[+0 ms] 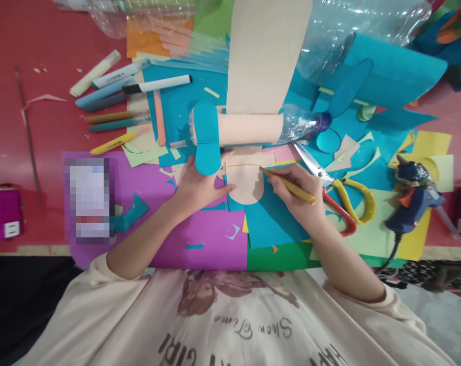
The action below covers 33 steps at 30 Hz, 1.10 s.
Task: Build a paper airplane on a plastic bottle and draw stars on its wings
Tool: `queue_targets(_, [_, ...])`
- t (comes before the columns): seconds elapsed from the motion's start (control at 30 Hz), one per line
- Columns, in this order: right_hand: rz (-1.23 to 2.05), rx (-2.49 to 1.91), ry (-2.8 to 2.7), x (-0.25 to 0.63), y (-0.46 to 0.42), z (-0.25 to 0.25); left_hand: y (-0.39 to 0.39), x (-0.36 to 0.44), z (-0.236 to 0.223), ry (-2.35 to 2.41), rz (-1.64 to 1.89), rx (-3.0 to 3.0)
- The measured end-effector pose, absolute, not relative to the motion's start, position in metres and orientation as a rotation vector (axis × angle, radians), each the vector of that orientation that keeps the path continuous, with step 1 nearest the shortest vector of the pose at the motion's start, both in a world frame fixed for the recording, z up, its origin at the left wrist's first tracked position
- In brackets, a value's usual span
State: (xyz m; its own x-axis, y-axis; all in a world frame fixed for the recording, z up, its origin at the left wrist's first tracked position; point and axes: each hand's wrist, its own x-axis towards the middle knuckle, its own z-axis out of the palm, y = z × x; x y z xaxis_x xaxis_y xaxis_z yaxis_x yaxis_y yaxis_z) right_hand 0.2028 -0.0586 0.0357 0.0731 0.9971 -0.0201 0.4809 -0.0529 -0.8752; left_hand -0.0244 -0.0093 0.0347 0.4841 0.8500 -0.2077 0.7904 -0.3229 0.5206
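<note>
My right hand (305, 203) grips a mustard-yellow marker (293, 190), its tip touching a rounded peach paper piece (246, 185). A thin yellow-brown line runs across that piece. My left hand (197, 189) rests at the piece's left side with fingers apart, the thumb stretched to its edge. Some left fingers are partly hidden behind a blue paper strip (207, 158). Just above both hands lies a clear plastic bottle (299, 123) wrapped in peach paper (253, 128), with a purple cap. A long peach sheet (266, 56) extends beyond it.
Scissors (339, 190) with red and yellow handles lie right of my right hand. Farther right is a blue glue gun (413, 198). Several markers (116, 99) lie at upper left, above a blurred-out phone (91, 198). Paper scraps surround the work.
</note>
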Motion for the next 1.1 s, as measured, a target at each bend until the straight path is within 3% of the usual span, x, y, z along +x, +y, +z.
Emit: queue_targets(1.1, [0.8, -1.33, -1.875, 0.183, -0.072, 0.036, -0.005, -0.026, 0.027, 1.312, 0.176, 2.189])
